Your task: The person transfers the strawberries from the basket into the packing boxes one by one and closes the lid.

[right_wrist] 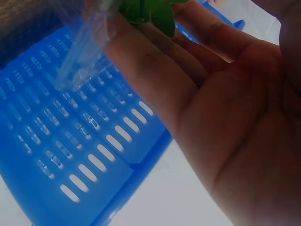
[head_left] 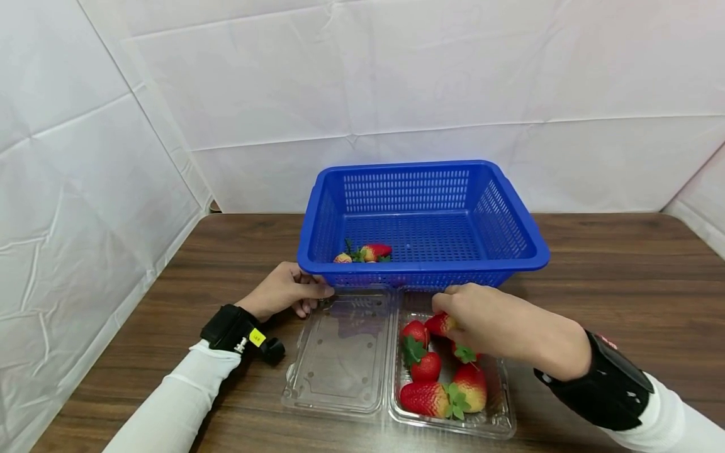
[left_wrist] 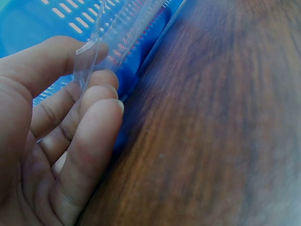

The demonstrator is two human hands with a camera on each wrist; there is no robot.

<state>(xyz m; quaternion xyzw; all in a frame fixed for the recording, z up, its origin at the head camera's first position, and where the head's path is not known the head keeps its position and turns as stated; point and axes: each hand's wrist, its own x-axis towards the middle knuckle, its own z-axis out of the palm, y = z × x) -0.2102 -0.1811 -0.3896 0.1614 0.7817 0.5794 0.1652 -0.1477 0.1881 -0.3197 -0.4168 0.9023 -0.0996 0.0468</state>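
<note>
A clear plastic clamshell box lies unfolded on the table, its lid (head_left: 342,358) to the left and its tray (head_left: 498,423) to the right. My left hand (head_left: 297,290) pinches the lid's far left corner between thumb and fingers; the left wrist view shows the thin plastic edge (left_wrist: 85,61) there. Several strawberries (head_left: 423,399) sit in the tray. Over its far end, my right hand (head_left: 481,318) holds a strawberry (head_left: 438,324), partly hidden by the fingers. Green strawberry leaves (right_wrist: 157,15) touch the fingers in the right wrist view.
A blue perforated basket (head_left: 421,265) stands just behind the box, with a few strawberries (head_left: 376,250) in its near left corner. White sheeting (head_left: 362,75) hangs behind and at the sides of the brown wooden table (head_left: 617,277).
</note>
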